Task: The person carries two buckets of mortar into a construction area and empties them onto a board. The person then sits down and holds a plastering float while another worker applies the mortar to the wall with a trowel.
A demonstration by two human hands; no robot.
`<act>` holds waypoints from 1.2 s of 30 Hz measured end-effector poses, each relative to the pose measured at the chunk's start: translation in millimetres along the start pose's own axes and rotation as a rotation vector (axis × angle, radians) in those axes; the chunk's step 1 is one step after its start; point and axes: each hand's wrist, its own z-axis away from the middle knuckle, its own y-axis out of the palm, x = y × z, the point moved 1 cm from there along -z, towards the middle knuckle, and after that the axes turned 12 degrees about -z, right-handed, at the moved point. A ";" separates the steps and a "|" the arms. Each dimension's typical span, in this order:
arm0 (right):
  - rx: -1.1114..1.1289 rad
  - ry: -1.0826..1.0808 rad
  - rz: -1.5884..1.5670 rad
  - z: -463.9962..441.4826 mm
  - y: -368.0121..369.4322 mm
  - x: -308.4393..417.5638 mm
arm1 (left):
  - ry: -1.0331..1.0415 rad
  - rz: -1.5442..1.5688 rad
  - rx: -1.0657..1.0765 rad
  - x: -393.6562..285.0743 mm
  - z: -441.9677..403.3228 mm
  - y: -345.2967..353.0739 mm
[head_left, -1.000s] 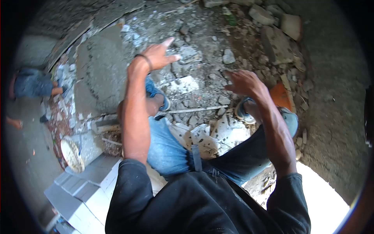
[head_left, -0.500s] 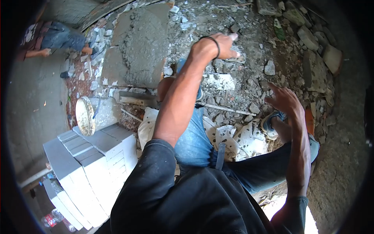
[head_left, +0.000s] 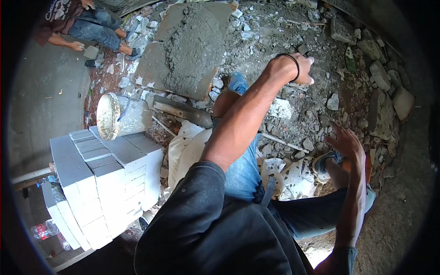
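Note:
My left hand point(head_left: 298, 68), with a dark band at the wrist, is held out over the rubble-strewn ground point(head_left: 256, 55). Its thumb and a finger stand apart, and nothing shows between them. Lower and to the right, my right hand point(head_left: 346, 140) hangs above broken stones with its fingers spread and nothing in it. A pale flat slab point(head_left: 280, 108) lies below my left hand. Between my legs are spotted white sacks point(head_left: 293, 178) and a thin stick point(head_left: 284, 143).
Wet mortar point(head_left: 192, 46) lies on a board at the upper middle. A dirty bucket point(head_left: 133, 117) stands beside stacked grey blocks point(head_left: 110, 183) at left. A co-worker point(head_left: 91, 27) sits at the upper left. Large stones point(head_left: 380, 110) line the right.
The view has swung left, so the blocks, bucket and co-worker show more fully. My left hand appears farther right in the view, still unloaded; my right hand remains spread.

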 end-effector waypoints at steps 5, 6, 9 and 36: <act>0.054 0.048 -0.025 3.4 -5.8 15.8 | 0.025 0.039 0.004 0.1 4.5 -1.3; 0.060 0.056 -0.027 3.3 -4.9 14.4 | 0.020 0.042 0.010 -0.4 4.5 -1.2; 0.065 0.055 -0.035 5.2 -6.5 15.5 | 0.020 0.020 0.021 -1.3 2.4 -1.3; 0.011 -0.030 -0.010 4.0 -0.7 11.0 | -0.005 0.003 0.052 -6.7 1.6 -1.6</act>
